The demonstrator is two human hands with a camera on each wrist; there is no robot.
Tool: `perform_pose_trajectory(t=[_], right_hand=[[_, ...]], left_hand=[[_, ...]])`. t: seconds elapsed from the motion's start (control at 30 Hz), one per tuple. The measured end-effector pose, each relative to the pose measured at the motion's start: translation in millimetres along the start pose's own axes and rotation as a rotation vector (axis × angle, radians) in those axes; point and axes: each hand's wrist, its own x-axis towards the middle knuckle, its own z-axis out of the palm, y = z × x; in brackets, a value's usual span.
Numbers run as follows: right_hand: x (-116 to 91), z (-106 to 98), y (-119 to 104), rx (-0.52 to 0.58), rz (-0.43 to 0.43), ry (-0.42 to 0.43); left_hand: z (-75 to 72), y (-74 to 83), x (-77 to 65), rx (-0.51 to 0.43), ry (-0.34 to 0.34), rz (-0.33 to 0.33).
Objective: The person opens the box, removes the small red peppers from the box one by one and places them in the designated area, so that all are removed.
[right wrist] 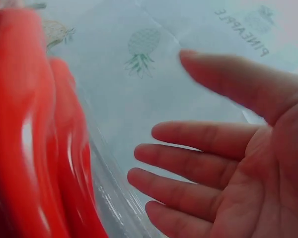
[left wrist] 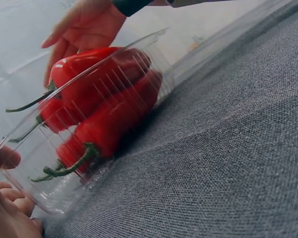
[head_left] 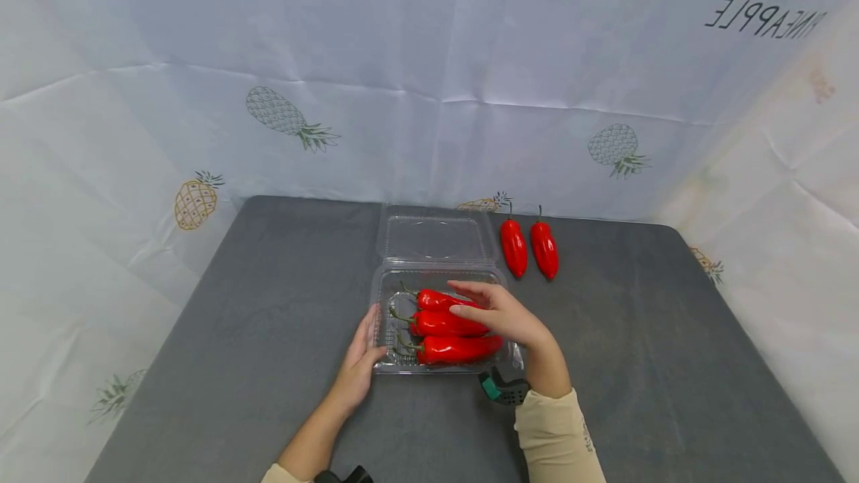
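Note:
Several glossy red peppers [head_left: 459, 349] with green stems lie in a clear plastic clamshell box [head_left: 377, 319], stems toward the left. In the left wrist view the peppers [left wrist: 84, 74] are stacked, some beneath others. My left hand [head_left: 359, 364] grips the box's left side, thumb over the rim and fingers outside the wall. Above the right part of the peppers hovers my right hand [head_left: 503, 311]. Its fingers are extended and spread from the thumb in the right wrist view, where the palm [right wrist: 253, 198] holds nothing and stands apart from the peppers [right wrist: 20, 124].
The box's lid [head_left: 432, 237] lies folded back behind it. Two more red peppers [head_left: 514, 247] lie on the grey table [head_left: 637, 334], right of the lid. A white pineapple-print cloth [head_left: 429, 43] hangs behind the table's back edge.

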Motion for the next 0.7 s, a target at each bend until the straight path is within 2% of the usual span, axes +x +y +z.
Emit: perform_pose_trajectory(t=[0.13, 0.33, 0.5, 0.7], right_hand=[[3, 6, 0, 0.009, 0.026, -0.019], [5, 12, 0, -0.089, 0.064, -0.043], [6, 15, 3, -0.172, 0.071, -0.036], [8, 17, 8, -0.218, 0.072, -0.026]], left_hand=[[-0.5, 0.6, -0.1, 0.001, -0.002, -0.004], [0.2, 1.0, -0.3, 0.0, -0.002, -0.018], [0.2, 0.3, -0.2, 0.008, 0.0, -0.006], [-0.3, 0.2, 0.0, 0.01, -0.003, 0.004]])
